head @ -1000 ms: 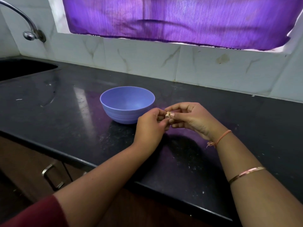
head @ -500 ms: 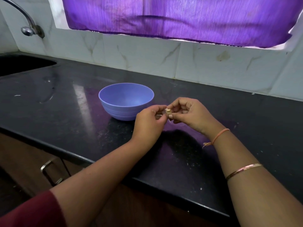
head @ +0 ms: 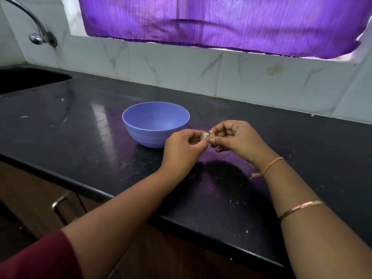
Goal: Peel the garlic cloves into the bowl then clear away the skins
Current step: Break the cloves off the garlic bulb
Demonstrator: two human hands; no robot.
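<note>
The clove is small, pale cream and smooth where it shows, with a tan papery tip. It hangs in the air just right of the bowl, above the desk, caught between my two grips. My left grip is curled, thumb and fingertips pinching the clove's pale end. My right grip is curled too, thumb and forefinger nipping the tan end, the other fingers folded toward the palm. A thin wisp of skin dangles below the clove. The bowl is round, matte lilac-blue, plastic by the look of it, with faint ribs low on its wall. The desk is glossy black stone, flecked with pale crumbs. Behind it stand white veined tiles and a purple, finely ribbed curtain. An orange thread and a thin coppery bangle circle my right arm.
</note>
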